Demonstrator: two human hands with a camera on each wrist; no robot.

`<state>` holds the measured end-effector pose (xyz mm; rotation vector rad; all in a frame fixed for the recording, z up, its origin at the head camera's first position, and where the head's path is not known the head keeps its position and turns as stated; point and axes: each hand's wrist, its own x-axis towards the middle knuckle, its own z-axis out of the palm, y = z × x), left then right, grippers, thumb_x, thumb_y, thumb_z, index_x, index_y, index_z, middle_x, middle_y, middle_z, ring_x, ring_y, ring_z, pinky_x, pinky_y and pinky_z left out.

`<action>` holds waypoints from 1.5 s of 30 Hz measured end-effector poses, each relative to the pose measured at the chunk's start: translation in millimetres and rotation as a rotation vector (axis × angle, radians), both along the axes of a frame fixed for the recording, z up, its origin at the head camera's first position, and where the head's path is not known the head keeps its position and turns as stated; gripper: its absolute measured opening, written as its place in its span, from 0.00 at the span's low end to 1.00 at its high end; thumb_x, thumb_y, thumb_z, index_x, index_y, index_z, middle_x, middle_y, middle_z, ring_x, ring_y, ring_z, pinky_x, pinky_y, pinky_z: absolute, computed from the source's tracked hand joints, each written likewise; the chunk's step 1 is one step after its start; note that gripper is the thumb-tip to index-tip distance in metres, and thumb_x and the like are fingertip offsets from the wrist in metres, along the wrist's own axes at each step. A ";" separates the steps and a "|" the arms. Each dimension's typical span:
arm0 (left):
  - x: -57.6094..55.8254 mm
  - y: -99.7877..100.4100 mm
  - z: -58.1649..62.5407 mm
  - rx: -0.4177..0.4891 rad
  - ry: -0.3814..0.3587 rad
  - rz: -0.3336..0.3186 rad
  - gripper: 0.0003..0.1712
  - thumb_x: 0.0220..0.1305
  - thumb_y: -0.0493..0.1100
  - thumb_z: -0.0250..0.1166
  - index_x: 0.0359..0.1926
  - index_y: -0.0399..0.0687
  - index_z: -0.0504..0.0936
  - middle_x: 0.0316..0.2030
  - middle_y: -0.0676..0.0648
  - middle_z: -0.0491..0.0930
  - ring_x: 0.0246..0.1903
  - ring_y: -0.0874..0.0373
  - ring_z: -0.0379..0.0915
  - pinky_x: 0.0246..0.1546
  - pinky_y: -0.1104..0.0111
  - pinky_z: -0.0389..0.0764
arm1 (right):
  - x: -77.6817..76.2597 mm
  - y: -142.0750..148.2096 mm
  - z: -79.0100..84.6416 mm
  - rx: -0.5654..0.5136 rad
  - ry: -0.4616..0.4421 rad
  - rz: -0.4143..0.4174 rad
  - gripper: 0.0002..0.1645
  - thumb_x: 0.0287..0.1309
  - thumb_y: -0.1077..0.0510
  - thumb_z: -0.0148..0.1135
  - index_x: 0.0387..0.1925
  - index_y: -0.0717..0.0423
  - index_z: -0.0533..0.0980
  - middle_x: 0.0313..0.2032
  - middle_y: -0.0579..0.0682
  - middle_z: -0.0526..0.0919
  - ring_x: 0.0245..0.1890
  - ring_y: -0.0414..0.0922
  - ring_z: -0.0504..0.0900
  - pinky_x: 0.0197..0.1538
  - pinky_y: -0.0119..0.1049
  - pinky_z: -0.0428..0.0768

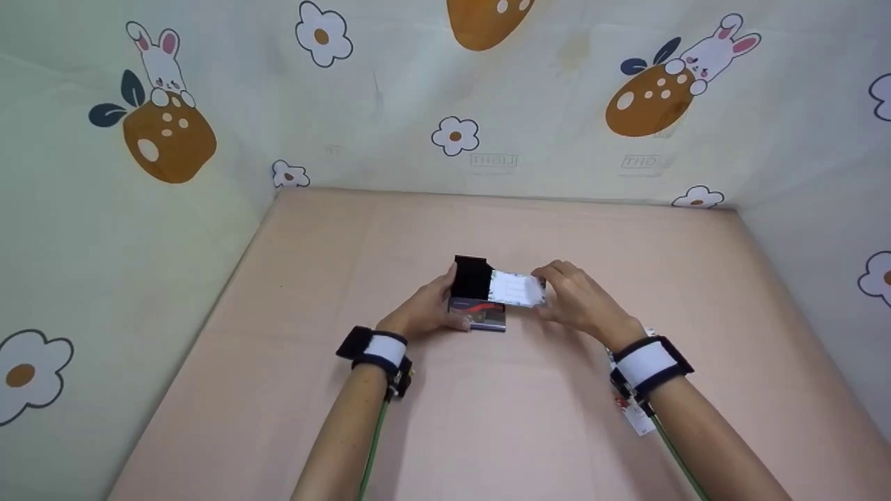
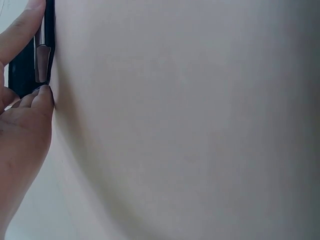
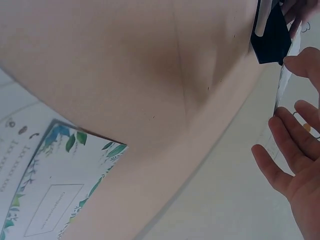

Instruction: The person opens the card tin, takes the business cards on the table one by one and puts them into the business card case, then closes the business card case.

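My left hand (image 1: 428, 306) grips a small card case (image 1: 471, 280) by its left side, with its black flap raised. Below the flap, the case's shiny grey lower part shows a red streak. A white card (image 1: 514, 288) with a leafy border overlaps the black flap and sticks out to the right. My right hand (image 1: 576, 298) pinches this card at its right end. In the left wrist view, thumb and fingers hold the case (image 2: 22, 70) close over the table. The right wrist view catches the card (image 3: 283, 85) edge-on between thumb and fingertips.
More printed cards (image 1: 639, 419) lie on the pink table (image 1: 334, 445) under my right wrist, partly hidden by it. One of them, a leaf-bordered card (image 3: 82, 170), shows up close in the right wrist view. Patterned cloth walls (image 1: 390, 90) stand behind and at both sides.
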<state>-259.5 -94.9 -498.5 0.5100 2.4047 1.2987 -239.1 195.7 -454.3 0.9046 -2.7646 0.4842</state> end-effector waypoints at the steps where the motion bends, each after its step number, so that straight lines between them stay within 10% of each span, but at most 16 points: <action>1: 0.1 0.1 0.4 0.004 0.000 0.002 0.71 0.50 0.42 0.79 0.80 0.49 0.35 0.80 0.44 0.43 0.80 0.52 0.38 0.81 0.61 0.44 | -0.3 -1.5 0.4 0.002 0.001 0.001 0.33 0.45 0.60 0.77 0.54 0.67 0.77 0.49 0.62 0.82 0.49 0.56 0.81 0.55 0.48 0.84; 45: 1.2 1.9 0.2 -0.039 -0.002 0.047 0.69 0.51 0.43 0.79 0.81 0.52 0.39 0.80 0.43 0.48 0.80 0.49 0.42 0.80 0.59 0.47 | -13.6 -60.3 -19.6 0.008 -0.063 -0.006 0.30 0.43 0.61 0.77 0.50 0.66 0.79 0.44 0.60 0.84 0.44 0.53 0.82 0.50 0.47 0.85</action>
